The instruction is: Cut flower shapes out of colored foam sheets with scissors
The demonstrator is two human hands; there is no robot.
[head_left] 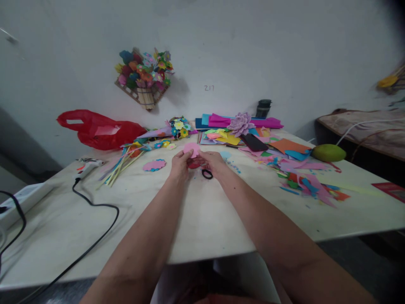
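Above the middle of the table, my left hand point(181, 164) pinches a pink round paper piece point(191, 148) between thumb and fingers. My right hand point(213, 161) is closed at the lower right edge of the same piece, its fingertips meeting it. Just below the right hand shows a black ring point(207, 174), which looks like a scissors handle; whether that hand also holds it, I cannot tell. A small red thing point(193, 164) is partly hidden between the hands. To the left lie scalloped pink and blue paper discs point(154, 165), overlapping on the table.
A glue gun point(89, 167) with a trailing black cord rests at left, near a white power strip point(27, 198). Behind it are a red plastic bag point(101, 131) and thin strips point(125, 162). Coloured scraps point(310, 181), a dark phone point(253, 142) and a green fruit point(329, 153) lie at right.
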